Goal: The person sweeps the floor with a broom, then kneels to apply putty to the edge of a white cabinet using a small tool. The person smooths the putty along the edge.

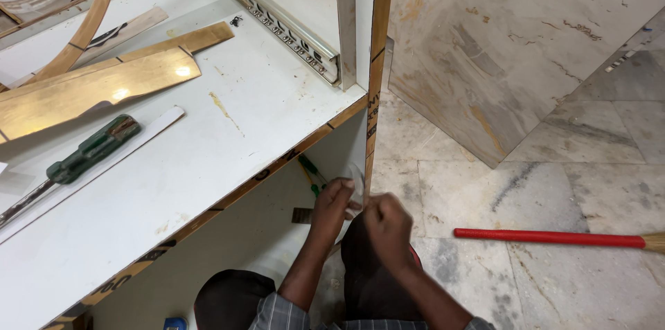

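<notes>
Your left hand point(331, 200) and your right hand point(385, 223) are close together, low at the front of the white laminated cabinet point(208, 157), just under the corner where the horizontal panel meets the upright panel. Both hands pinch a small clear plastic piece point(357, 184), which looks like a thin bag or wrapper; what is inside it is too small to tell. The fingers of both hands are narrow, closed on this piece, and the piece is touching the brown unfinished front edge point(371, 129) of the upright panel.

As a judgement only: the cabinet is partly built. The metal drawer slide point(291, 32) already sits on the inner wall of the upper part, but the front edges show bare brown board, so edge covering seems not yet done. The small piece in your hands is not yet opened or placed, as far as the picture shows.

On top of the panel lie a green-handled screwdriver point(90, 150), a thin white strip point(138, 139) under it, and several tan wooden veneer strips point(97, 84). A second green-handled tool point(313, 174) hangs or lies inside the lower compartment, just beside your left hand. On the marble floor point(554, 184), well apart on your right, lies a broom with a red stick point(551, 237).
</notes>
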